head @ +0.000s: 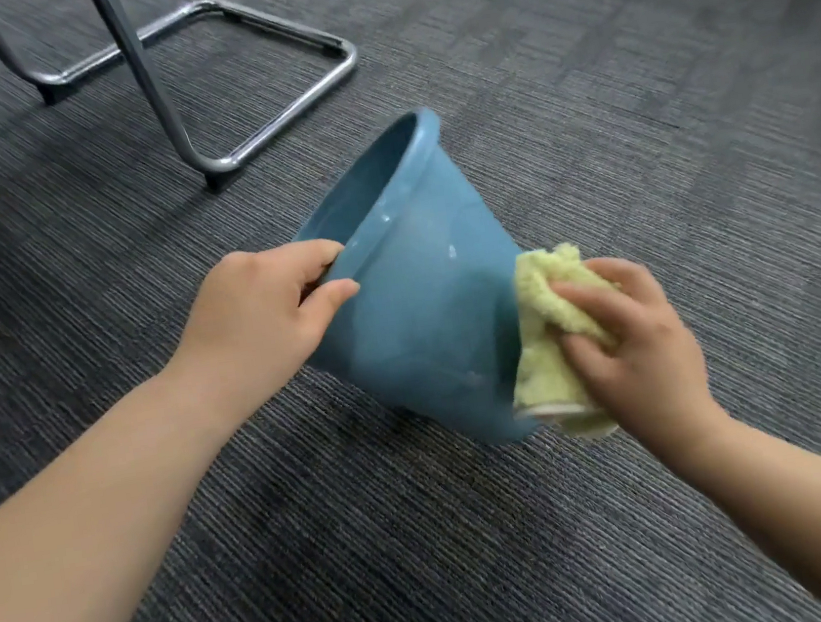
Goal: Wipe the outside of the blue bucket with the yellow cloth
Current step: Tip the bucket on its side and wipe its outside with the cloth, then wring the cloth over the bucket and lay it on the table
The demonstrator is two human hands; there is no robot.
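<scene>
Left hand gripping the tilted bucket by its rim, right hand pressing the cloth low; a hard push could twist it free.

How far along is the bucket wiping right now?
Under way. The left hand grips the rim of the tilted blue bucket, and the right hand presses the yellow cloth against its outer wall near the base. White flecks still show higher on the wall, so wiping remains.
</scene>
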